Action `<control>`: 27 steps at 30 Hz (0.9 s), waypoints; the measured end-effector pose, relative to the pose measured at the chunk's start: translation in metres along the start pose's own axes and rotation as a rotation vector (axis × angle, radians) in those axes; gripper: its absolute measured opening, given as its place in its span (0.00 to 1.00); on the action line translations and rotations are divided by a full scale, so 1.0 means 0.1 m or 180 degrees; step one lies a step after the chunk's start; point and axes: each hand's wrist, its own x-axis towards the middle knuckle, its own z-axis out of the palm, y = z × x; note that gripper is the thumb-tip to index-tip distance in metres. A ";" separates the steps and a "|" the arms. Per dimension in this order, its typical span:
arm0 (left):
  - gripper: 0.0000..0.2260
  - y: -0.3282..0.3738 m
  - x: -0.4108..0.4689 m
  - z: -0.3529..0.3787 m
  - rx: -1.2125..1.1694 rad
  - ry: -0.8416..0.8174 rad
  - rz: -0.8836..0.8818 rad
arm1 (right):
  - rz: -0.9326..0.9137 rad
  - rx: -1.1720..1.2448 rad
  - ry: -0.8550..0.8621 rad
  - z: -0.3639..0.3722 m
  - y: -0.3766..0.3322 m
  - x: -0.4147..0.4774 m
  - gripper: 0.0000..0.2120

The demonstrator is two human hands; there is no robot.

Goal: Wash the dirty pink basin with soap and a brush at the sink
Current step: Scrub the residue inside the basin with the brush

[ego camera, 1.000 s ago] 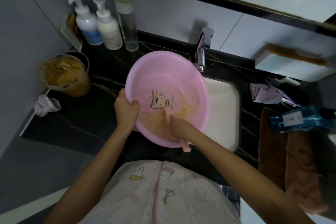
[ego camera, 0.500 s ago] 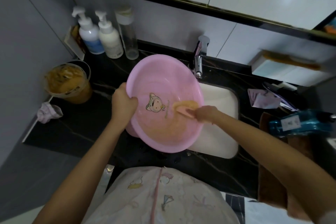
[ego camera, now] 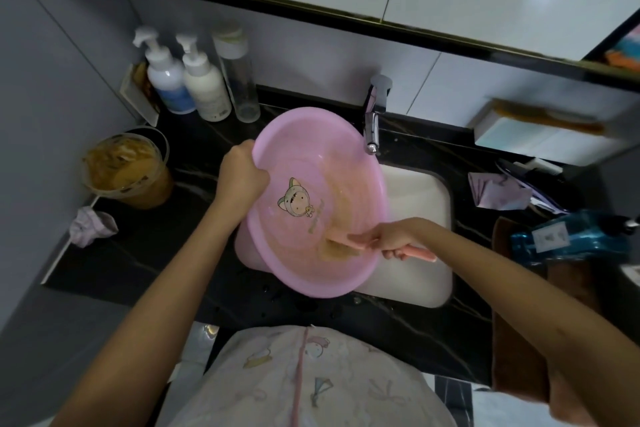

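Two grips: left hand (ego camera: pixel 242 173), glossy round basin (ego camera: pixel 294 156); right hand (ego camera: pixel 398 236), bristly brush (ego camera: pixel 360 244).

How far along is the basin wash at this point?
Mid-scrub. Done: the pink basin is tilted over the sink, brush in hand. In hand: the left hand grips the rim while the right hand holds the pink brush, its head against the lower inner wall. Left: yellowish-brown residue smears the bottom, and no water runs from the faucet, so more scrubbing and a rinse remain.
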 end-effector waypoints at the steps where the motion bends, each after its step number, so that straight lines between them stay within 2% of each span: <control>1: 0.16 0.00 0.00 0.01 0.0016 -0.0043 -0.0030 | 0.0027 -0.0020 -0.0029 -0.05 0.05 0.02 0.22; 4: 0.16 -0.01 0.02 0.01 0.0060 -0.0142 -0.0083 | 0.0140 -0.0110 0.0263 -0.22 0.06 0.06 0.22; 5: 0.16 -0.01 0.04 0.02 0.0085 -0.0175 -0.0080 | 0.0194 -0.0223 0.0586 -0.31 0.00 0.05 0.22; 7: 0.16 0.03 0.07 0.02 0.0120 -0.0257 -0.0072 | 0.0279 -0.0618 0.1646 -0.52 -0.12 0.04 0.27; 9: 0.15 0.10 0.12 0.01 0.0190 -0.0356 -0.0036 | 0.0110 -0.1659 0.2378 -0.70 -0.22 0.01 0.26; 10: 0.15 0.16 0.17 0.00 0.0261 -0.0393 -0.0032 | -0.0025 -0.2312 0.2528 -0.78 -0.24 0.00 0.22; 11: 0.14 0.20 0.21 -0.01 0.0354 -0.0438 -0.0028 | -0.0142 -0.2738 0.2558 -0.81 -0.26 -0.02 0.23; 12: 0.13 0.24 0.26 -0.03 0.0447 -0.0475 -0.0017 | -0.0187 -0.3063 0.2520 -0.81 -0.27 -0.02 0.26; 14: 0.13 0.32 0.37 -0.05 0.0600 -0.0535 0.0040 | -0.0099 -0.2709 0.2140 -0.74 -0.25 0.00 0.24; 17: 0.14 0.42 0.49 -0.01 0.0743 -0.0677 0.0186 | 0.0236 -0.1456 0.0576 -0.57 -0.17 -0.01 0.23; 18: 0.14 0.46 0.51 0.01 0.0762 -0.0728 0.0221 | 0.0262 -0.1304 0.0253 -0.54 -0.14 -0.04 0.25; 19: 0.14 0.48 0.53 0.03 0.0784 -0.0768 0.0249 | 0.0227 -0.1315 0.0210 -0.55 -0.11 -0.04 0.26; 20: 0.15 0.50 0.55 0.04 0.0792 -0.0800 0.0259 | 0.0211 -0.1480 0.0364 -0.59 -0.10 -0.04 0.26; 21: 0.15 0.50 0.56 0.05 0.0786 -0.0836 0.0258 | 0.0228 -0.1734 0.0747 -0.64 -0.11 -0.02 0.24; 24: 0.14 0.49 0.59 0.05 0.0745 -0.0956 0.0274 | 0.0074 -0.2763 0.2218 -0.82 -0.13 0.00 0.28; 25: 0.14 0.49 0.61 0.05 0.0739 -0.0985 0.0271 | -0.0032 -0.3042 0.2522 -0.88 -0.14 -0.01 0.31; 27: 0.15 0.50 0.66 0.03 0.0732 -0.1059 0.0263 | -0.0050 -0.3235 0.2664 -0.94 -0.16 -0.02 0.32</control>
